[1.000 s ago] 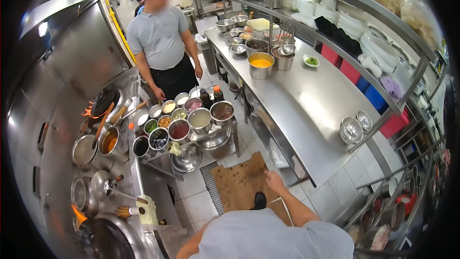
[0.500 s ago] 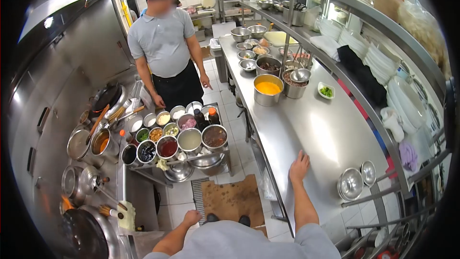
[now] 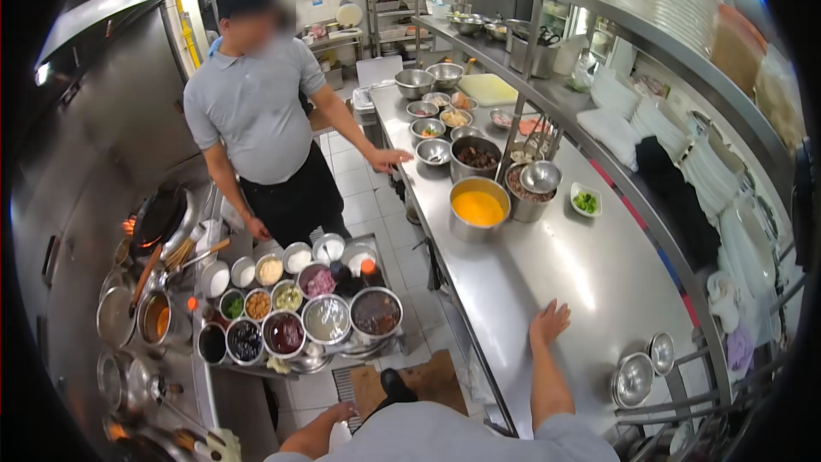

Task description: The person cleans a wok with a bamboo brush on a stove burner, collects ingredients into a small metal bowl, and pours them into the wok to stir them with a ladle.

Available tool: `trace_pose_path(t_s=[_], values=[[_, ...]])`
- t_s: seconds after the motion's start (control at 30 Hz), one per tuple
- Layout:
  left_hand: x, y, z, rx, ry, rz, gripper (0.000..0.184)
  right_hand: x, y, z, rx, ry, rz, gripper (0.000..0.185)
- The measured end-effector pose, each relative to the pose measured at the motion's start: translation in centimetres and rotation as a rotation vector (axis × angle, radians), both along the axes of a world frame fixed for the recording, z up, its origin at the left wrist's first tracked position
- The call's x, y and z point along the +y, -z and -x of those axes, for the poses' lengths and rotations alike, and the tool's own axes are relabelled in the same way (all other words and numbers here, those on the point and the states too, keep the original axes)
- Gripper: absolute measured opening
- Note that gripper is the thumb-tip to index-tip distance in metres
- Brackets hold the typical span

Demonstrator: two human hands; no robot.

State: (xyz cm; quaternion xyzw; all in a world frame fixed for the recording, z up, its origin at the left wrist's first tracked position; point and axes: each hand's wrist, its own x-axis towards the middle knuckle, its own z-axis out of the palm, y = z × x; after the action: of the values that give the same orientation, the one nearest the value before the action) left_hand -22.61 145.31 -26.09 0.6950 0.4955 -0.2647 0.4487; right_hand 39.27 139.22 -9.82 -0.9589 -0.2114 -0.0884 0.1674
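My right hand is open, fingers spread, over the bare steel counter; its palm appears to rest on the top and it holds nothing. My left hand hangs low by my body above the floor, too blurred to tell how its fingers lie. Farther up the counter from my right hand stand a pot of yellow-orange liquid and a small white dish of chopped greens. To the right are nested metal bowls.
A co-worker stands ahead, an arm stretched toward the counter. Between us is a low stand with several seasoning containers. A stove with pots lines the left side. A shelf with stacked plates overhangs the counter. A brown mat lies underfoot.
I have moved forward, so the stand and the co-worker appear nearer. One foot has stepped ahead on the mat. The co-worker's arm has lifted toward the counter. My right hand stays at the counter.
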Motion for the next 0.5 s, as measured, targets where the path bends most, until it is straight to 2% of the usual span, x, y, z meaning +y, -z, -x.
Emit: trace_pose_path(t_s=[0.17,0.2,0.27,0.37,0.5], values=[[7.3,-1.6,-3.5,-0.212,0.369,0.288,0.039,0.8,0.3,-0.3,-0.007,0.038,0.040,0.047],[8.9,-1.0,-4.4,-0.207,0.382,0.294,0.039,0.9,0.6,-0.3,-0.002,0.052,0.043,0.047],[11.0,3.3,-6.0,-0.396,0.292,0.221,0.051,1.0,1.0,-0.6,-0.061,0.040,0.018,0.047],[13.0,-3.0,-11.5,-0.287,0.315,0.355,0.047,1.0,1.2,-0.7,-0.111,0.015,0.030,0.047],[13.5,-3.7,-14.5,-0.105,0.230,0.546,0.048,1.1,1.3,-0.8,-0.104,0.008,0.067,0.048]])
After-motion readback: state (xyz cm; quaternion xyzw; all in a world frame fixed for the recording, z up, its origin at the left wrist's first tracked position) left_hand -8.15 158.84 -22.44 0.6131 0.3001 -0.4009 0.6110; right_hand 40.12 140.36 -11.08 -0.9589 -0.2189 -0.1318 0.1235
